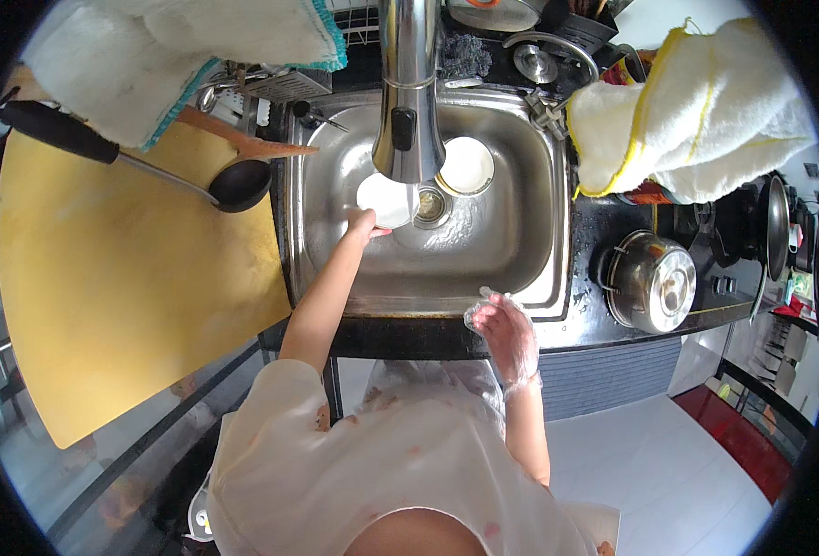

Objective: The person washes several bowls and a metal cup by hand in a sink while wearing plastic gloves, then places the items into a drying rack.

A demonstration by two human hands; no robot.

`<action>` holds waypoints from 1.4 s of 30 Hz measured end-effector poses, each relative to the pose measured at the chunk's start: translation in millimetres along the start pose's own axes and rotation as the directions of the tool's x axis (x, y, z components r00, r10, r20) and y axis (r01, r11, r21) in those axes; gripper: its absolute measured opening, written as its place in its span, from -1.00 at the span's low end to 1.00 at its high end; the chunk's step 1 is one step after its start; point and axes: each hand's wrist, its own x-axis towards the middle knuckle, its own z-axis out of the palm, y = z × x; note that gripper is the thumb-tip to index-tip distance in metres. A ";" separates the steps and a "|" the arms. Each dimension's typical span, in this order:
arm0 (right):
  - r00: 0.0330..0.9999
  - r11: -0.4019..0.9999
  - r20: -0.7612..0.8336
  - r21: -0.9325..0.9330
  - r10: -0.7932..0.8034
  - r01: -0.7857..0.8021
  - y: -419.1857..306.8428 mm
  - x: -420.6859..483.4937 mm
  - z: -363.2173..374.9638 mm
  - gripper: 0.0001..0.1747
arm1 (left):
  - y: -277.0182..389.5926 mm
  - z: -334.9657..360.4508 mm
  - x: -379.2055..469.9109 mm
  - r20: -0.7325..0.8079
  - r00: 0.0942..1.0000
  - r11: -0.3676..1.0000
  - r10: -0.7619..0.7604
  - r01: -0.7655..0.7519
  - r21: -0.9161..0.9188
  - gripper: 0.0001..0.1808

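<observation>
In the steel sink (pixel 507 271) my left hand (pixel 362 224) grips the near-left rim of a white bowl (pixel 385 201), which is tilted under the faucet. A thin stream of water seems to fall at the bowl's right edge. Beyond the drain (pixel 430 206), a second white bowl (pixel 466 167) rests on the sink floor. My right hand (pixel 507 337) wears a clear plastic glove and hangs over the sink's front edge, fingers loosely bent, with nothing seen in it. The chrome faucet (pixel 409 83) hides part of both bowls.
At left lies a yellow cutting board (pixel 138 278) under a black ladle (pixel 239 186) and a wooden utensil (pixel 243 142). A steel pot (pixel 653 281) sits upside down on the right counter. White cloths (pixel 701 118) hang at the upper right and left.
</observation>
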 end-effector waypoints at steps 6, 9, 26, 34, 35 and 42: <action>0.998 1.000 0.066 -0.014 0.009 -0.008 -3.5 1.3 7.6 -0.74 | 5.9 -3.7 -38.1 0.136 0.987 0.996 -0.090 0.087 0.023 -0.53; 0.996 1.000 0.088 -0.008 -0.009 0.009 -6.8 1.0 7.6 -0.73 | 24.0 7.5 -74.0 -0.146 0.988 0.962 0.059 -0.018 0.272 -0.49; 0.989 0.999 0.148 -0.033 0.015 -0.010 -11.3 -4.3 -4.4 -0.73 | 45.3 -8.0 -97.5 -0.009 0.996 0.989 0.091 -0.089 0.115 -0.32; 0.998 0.997 0.064 -0.079 0.019 -0.014 -14.1 -8.1 -4.4 -0.74 | -6.6 36.9 -66.4 0.594 0.790 0.870 0.155 0.175 -0.461 -0.43; 0.998 0.997 0.063 -0.074 0.016 -0.011 -14.6 -8.5 -4.1 -0.74 | -4.7 42.1 -62.7 0.568 0.800 0.870 0.190 0.131 -0.475 -0.44; 0.999 0.995 0.031 -0.096 0.014 -0.011 -18.4 -8.1 -4.9 -0.73 | -1.8 40.4 -66.9 0.537 0.839 0.901 0.086 0.164 -0.401 -0.45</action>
